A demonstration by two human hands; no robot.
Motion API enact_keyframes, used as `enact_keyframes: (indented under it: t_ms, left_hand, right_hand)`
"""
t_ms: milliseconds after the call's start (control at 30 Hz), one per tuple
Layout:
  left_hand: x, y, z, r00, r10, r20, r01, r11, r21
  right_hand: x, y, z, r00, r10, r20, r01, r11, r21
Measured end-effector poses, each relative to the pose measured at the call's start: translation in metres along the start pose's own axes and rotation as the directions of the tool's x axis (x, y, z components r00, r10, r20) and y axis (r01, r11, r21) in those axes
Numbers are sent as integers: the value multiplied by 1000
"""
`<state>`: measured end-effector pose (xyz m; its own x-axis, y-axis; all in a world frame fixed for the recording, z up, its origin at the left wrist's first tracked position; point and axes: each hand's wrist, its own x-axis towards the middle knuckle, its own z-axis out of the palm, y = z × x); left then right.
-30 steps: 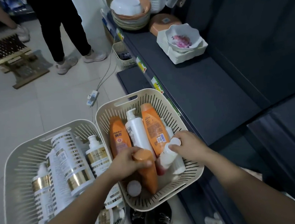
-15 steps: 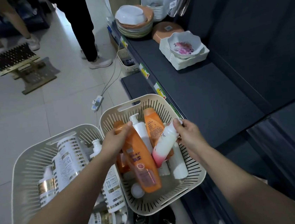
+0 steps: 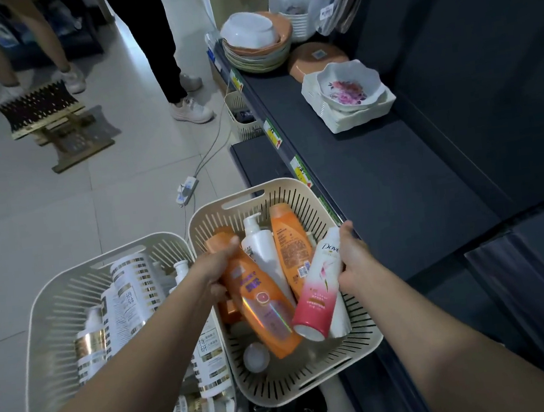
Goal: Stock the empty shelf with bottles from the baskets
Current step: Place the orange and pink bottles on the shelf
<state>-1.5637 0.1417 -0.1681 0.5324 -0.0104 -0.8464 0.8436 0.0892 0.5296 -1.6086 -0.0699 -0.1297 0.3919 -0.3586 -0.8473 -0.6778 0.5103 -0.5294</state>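
The left hand (image 3: 215,273) has its grip closed on an orange shampoo bottle (image 3: 261,298), cap end up, tilted above the right basket (image 3: 321,383). The right hand (image 3: 351,257) grips a pink-and-white Dove bottle (image 3: 320,285) near its top, its base hanging low over the same basket. The empty dark shelf (image 3: 397,191) lies just to the right. Both bottles are held near their upper ends only, so either could swing or slip, I judge, and knock the basket rim or fall among the bottles below. Swinging them across carelessly might also strike the shelf's front edge.
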Motion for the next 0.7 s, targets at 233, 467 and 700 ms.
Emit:
enact_keyframes:
  t_ms: [233, 467, 700]
  left_hand:
    - [-16, 12, 17, 994, -29, 107, 21, 997, 75]
    - [-30, 29, 37, 962, 261, 78, -266, 962, 65]
    - [-53, 44, 49, 922, 339, 186, -357, 932, 69]
  right_hand:
    - [8, 0, -6, 969, 242, 50, -241, 970, -9]
    - [-2, -14, -21, 950, 201, 238, -186, 979, -85]
    - [-17, -19, -22, 969, -99, 228, 115, 992, -55]
